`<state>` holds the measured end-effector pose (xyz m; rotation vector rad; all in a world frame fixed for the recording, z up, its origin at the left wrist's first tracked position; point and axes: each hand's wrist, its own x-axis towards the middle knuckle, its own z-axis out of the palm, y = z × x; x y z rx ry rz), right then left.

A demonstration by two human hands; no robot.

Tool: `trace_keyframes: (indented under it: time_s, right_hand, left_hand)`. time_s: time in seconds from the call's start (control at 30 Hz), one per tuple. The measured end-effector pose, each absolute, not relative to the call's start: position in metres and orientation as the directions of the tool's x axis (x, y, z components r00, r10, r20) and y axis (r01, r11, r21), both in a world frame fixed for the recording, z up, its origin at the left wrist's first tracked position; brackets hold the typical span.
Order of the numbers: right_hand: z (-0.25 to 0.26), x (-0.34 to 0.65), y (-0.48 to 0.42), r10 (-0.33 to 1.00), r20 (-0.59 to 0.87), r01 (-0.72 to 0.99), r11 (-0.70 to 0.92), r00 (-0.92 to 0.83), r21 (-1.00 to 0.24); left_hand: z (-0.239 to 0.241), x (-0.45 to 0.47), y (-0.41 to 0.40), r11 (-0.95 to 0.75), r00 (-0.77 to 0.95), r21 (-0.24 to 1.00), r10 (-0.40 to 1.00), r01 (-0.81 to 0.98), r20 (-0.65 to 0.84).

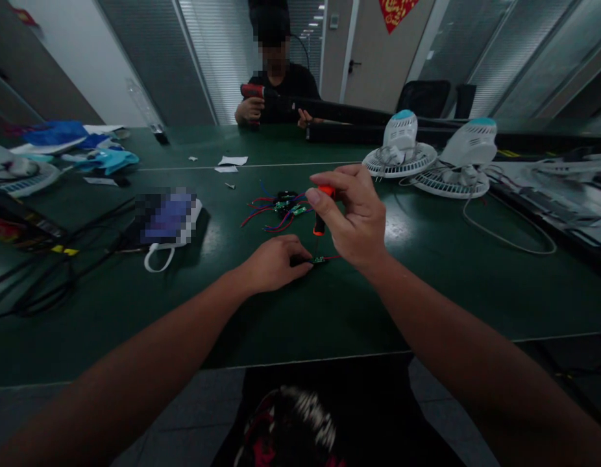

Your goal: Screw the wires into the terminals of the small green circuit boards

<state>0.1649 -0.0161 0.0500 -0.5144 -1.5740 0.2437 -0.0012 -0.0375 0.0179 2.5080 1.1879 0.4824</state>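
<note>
My right hand point(356, 214) is closed around the top of a small screwdriver point(319, 225) with a black and orange handle. The screwdriver stands nearly upright, its thin shaft pointing down at a small green circuit board point(319, 260) on the table. Whether the tip touches the board is too small to tell. A red wire runs from the board to the right. My left hand point(278, 264) rests on the table with thumb and fingertips closed at the board's left edge. Beyond my hands lies a cluster of similar boards point(296, 209) with red and blue wires.
The green table point(261, 331) carries a blurred-out device with a white strap point(159, 258) at left, near black cables point(47, 285). White fan parts point(400, 152) stand at the back right. Across the table, a person point(300, 81) holds a red power drill point(252, 91) beside long black bars.
</note>
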Motion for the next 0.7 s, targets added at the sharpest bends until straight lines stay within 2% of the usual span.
trace_keyframes:
  time_s: [0.13, 0.33, 0.5, 0.7]
  right_hand:
    - [0.0494, 0.1650, -0.0149, 0.462, 0.887, 0.186, 0.872, -0.004, -0.454]
    - [0.0447, 0.1636, -0.0113, 0.525, 0.850, 0.087, 0.846, 0.036, -0.526]
    - [0.0437, 0.1637, -0.0125, 0.563, 0.826, 0.031, 0.826, -0.004, -0.563]
    - [0.0417, 0.1650, -0.0090, 0.546, 0.837, 0.003, 0.838, 0.037, -0.546]
  left_hand:
    - [0.0184, -0.0014, -0.0382, -0.606, 0.599, 0.424, 0.783, 0.673, 0.168]
    - [0.0193, -0.0017, -0.0384, -0.602, 0.600, 0.417, 0.785, 0.681, 0.155]
    - [0.0197, -0.0008, -0.0380, -0.593, 0.590, 0.420, 0.793, 0.687, 0.155]
    - [0.0214, -0.0006, -0.0390, -0.596, 0.596, 0.420, 0.789, 0.685, 0.150]
